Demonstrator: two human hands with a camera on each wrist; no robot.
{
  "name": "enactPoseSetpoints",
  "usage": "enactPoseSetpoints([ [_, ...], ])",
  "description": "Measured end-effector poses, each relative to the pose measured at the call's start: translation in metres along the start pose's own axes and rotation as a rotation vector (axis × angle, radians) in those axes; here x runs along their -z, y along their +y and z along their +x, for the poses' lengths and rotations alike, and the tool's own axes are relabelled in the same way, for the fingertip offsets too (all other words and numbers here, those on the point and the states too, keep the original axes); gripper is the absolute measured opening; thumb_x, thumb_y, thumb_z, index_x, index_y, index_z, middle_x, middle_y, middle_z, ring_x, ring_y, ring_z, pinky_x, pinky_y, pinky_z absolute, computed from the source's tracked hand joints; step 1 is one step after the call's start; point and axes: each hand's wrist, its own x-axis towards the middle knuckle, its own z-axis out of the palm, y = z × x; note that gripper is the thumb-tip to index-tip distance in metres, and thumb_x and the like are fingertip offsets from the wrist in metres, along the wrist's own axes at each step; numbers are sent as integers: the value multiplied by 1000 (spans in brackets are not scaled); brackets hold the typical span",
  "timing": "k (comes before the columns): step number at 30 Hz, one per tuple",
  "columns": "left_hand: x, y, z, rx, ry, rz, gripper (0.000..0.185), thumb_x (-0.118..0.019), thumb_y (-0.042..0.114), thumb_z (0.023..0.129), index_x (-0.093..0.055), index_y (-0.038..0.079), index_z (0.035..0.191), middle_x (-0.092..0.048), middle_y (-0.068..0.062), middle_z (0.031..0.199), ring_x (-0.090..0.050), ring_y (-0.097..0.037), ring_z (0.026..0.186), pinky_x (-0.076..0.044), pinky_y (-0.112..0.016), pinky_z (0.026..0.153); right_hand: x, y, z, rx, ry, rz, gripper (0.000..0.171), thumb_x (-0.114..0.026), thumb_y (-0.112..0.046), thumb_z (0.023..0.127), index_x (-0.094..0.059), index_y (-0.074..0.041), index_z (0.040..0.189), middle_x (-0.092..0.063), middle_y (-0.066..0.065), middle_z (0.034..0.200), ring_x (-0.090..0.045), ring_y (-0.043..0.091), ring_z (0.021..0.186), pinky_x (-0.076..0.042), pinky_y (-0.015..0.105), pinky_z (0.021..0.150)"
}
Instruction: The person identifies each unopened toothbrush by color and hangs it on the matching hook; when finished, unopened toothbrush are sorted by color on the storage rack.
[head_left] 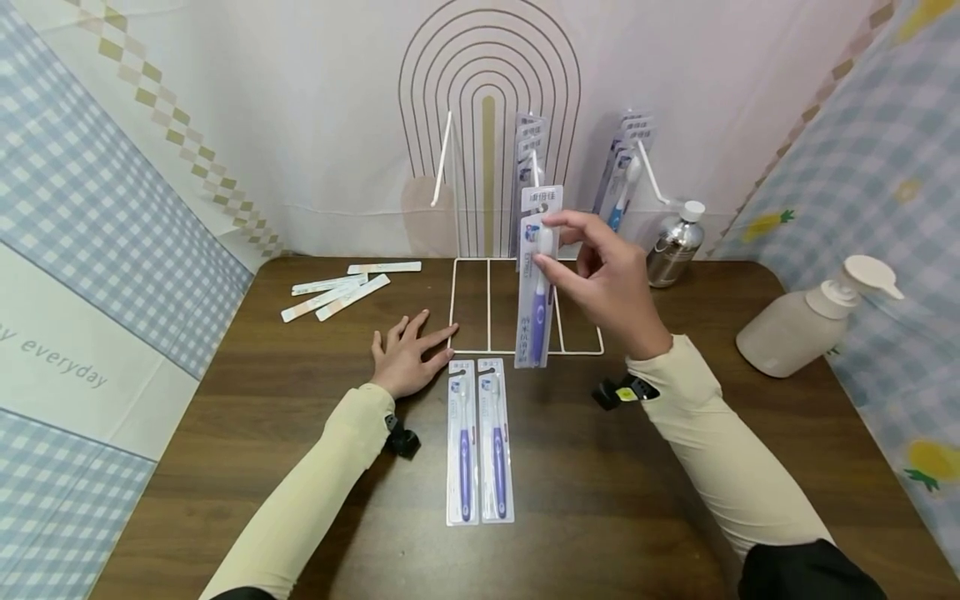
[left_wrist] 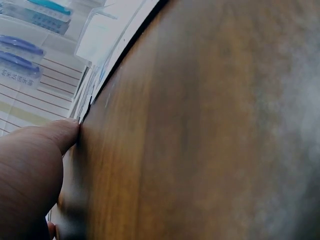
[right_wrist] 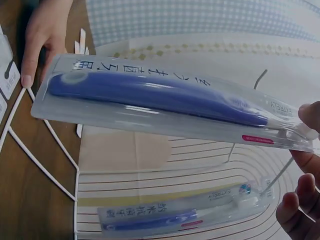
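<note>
My right hand [head_left: 611, 279] pinches a packaged toothbrush [head_left: 537, 321] with a purple handle between thumb and fingers. The pack is upright, its top close to the tip of the rack's middle hook [head_left: 535, 167]. Behind it, several toothbrush packs [head_left: 529, 132] hang on that hook; the right wrist view shows a purple-handled one [right_wrist: 165, 217]. My left hand [head_left: 408, 354] rests on the table with fingers spread, beside the front left corner of the white wire rack [head_left: 489, 312]. Two more purple toothbrush packs [head_left: 462, 467] lie side by side in front of the rack.
The left hook [head_left: 441, 162] holds nothing. Blue toothbrush packs [head_left: 621, 183] hang on the right hook [head_left: 651, 171]. A silver bottle [head_left: 675, 246] and white pump bottle [head_left: 802, 325] stand at right. Several paper strips [head_left: 337, 296] lie back left on the wooden table [head_left: 592, 500].
</note>
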Motion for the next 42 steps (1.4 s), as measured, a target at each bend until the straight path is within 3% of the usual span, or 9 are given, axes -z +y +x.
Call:
enactPoseSetpoints([
  [8,-2,-1,0,-4,2,-7,51,-56,50,108,-51,41,158,-17,-6,176,-6,-42,160,11,-74,118,-12,23,8,-110,24,-1,42,-87,-10,89,-73,-11,129,-75,8,95,-42,14,55,-34,23,53],
  [14,-6,-3,2,-7,5,-16,51,-56,49,108,-51,40,158,-17,-7,176,-5,-43,160,11,-73,118,-21,43,25,-168,69,-13,42,-88,-12,89,-73,-7,128,-76,12,97,-44,13,56,-36,23,54],
  [21,-8,-4,2,5,-10,-8,52,-54,53,108,-49,44,158,-15,-4,177,-4,-40,161,12,-73,118,-29,64,43,-256,75,-26,41,-86,-15,92,-73,-13,130,-76,11,102,-44,11,56,-37,22,56],
  [31,-6,-1,2,15,-16,1,51,-54,55,108,-48,46,158,-15,-2,177,-4,-38,161,11,-72,119,-30,73,48,-253,69,-12,40,-84,-14,92,-72,-12,130,-71,12,111,-46,12,59,-40,23,58],
  [38,-4,-3,2,13,-12,3,51,-55,53,108,-48,44,158,-14,-3,177,-4,-39,161,11,-72,118,-26,64,36,-197,96,28,40,-87,-10,89,-74,-11,127,-60,15,112,-44,12,61,-40,23,57],
  [42,-2,-4,3,9,-16,3,52,-54,53,108,-47,44,159,-13,-3,177,-3,-40,161,11,-72,118,-25,56,14,-215,0,24,33,-86,-9,90,-74,-7,121,-62,12,106,-45,14,63,-39,23,57],
])
